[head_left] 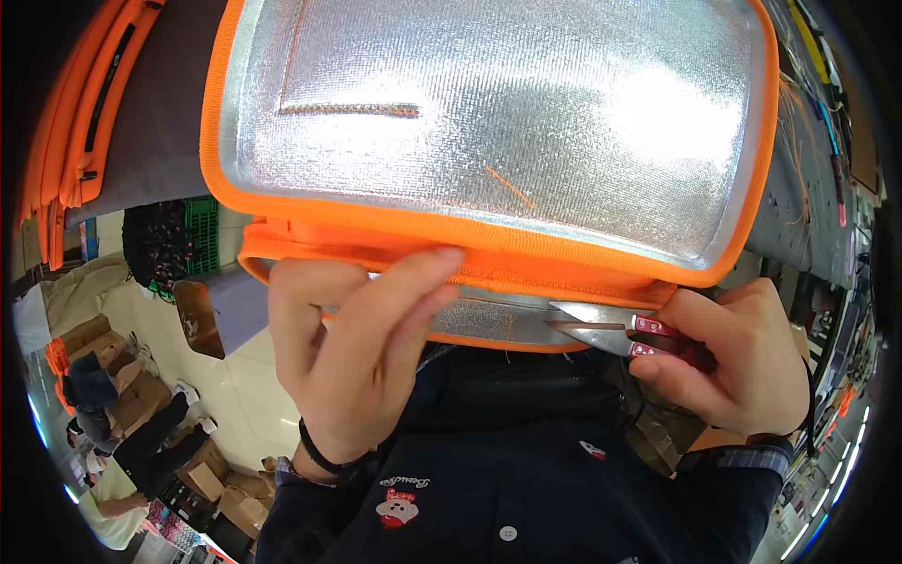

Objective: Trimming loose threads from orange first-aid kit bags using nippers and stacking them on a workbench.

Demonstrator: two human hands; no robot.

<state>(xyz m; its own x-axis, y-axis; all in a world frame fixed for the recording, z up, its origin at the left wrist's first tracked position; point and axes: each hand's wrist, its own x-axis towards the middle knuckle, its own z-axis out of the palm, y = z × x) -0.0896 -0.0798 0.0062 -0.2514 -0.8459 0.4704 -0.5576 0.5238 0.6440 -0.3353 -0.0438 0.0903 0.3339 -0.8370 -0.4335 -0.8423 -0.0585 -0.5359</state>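
Observation:
An insulated bag with a silver foil lining [493, 141] and orange fabric edging lies before me, its foil-lined panel spread upward. My left hand [359, 338] is at the bag's near orange edge, thumb and forefinger close together by the fabric; whether they pinch a thread or cloth cannot be told. My right hand [726, 359] holds small thread snips with red handles [652, 337], their blades apart and pointing left over the foil of the lower part. A short orange thread [510, 187] rests on the foil panel, and a thin loose thread hangs near the lower rim.
Folded orange pieces with black zips [99, 106] are stacked at the far left of the grey table [169, 127]. Loose orange threads and pens [831, 134] lie at the right. Below left are a green crate [202, 236], cardboard boxes [243, 500] and other people.

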